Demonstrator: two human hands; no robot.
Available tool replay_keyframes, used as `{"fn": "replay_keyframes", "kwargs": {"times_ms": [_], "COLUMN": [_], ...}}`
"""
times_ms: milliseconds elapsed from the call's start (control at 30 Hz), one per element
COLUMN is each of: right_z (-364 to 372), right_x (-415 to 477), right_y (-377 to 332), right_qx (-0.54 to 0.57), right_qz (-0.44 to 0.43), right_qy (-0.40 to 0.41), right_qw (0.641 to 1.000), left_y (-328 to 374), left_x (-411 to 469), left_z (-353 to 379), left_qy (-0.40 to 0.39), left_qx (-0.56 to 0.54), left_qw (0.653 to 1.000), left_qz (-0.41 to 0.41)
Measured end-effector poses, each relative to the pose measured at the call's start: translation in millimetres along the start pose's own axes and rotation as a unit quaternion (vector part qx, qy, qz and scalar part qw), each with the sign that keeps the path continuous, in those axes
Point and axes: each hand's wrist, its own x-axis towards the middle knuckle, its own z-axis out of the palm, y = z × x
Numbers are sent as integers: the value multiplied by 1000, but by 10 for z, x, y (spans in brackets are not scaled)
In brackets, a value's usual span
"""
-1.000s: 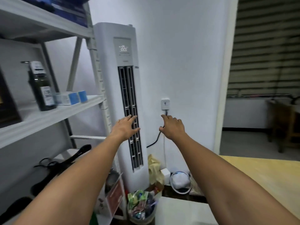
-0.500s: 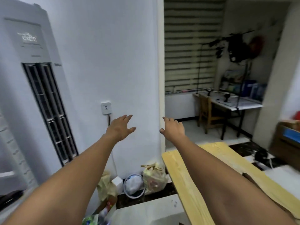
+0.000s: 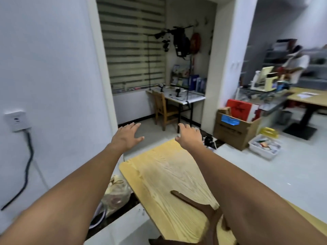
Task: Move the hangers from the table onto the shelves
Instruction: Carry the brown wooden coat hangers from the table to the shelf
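A dark brown wooden hanger lies on the light wooden table near the bottom of the head view, partly hidden under my right forearm. My left hand is stretched out ahead, fingers spread and holding nothing, past the table's far left corner. My right hand reaches out over the table's far end, fingers relaxed and empty. Both hands are well beyond the hanger. The shelves are out of view.
A white wall with a socket and black cable stands on the left. Bags lie on the floor beside the table. Ahead are a desk and wooden chair; a cardboard box and white bin sit to the right.
The view has swung right, away from the shelves and the air conditioner, toward the wooden table. The hanger has come into view. Both hands stay outstretched and empty.
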Motion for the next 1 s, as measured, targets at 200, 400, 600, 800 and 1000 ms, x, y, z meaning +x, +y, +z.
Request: {"fn": "replay_keyframes", "kwargs": {"times_ms": [200, 400, 600, 800, 1000], "right_z": [56, 99, 221, 385, 486], "right_x": [-128, -342, -506, -694, -895], "right_y": [610, 920, 999, 1027, 1000], "right_qx": [-18, -28, -42, -46, -49], "right_qz": [108, 200, 264, 314, 354], "right_qy": [-9, 3, -10, -30, -41], "right_qw": [994, 979, 963, 948, 933], "left_y": [463, 834, 1016, 1063, 1103], "left_x": [472, 741, 943, 957, 863], "left_z": [385, 735, 1012, 1219, 1403], "left_qy": [-36, -64, -90, -120, -134], "left_qx": [13, 6, 6, -11, -23], "left_qw": [995, 981, 961, 950, 934], "left_qz": [95, 182, 260, 287, 330]}}
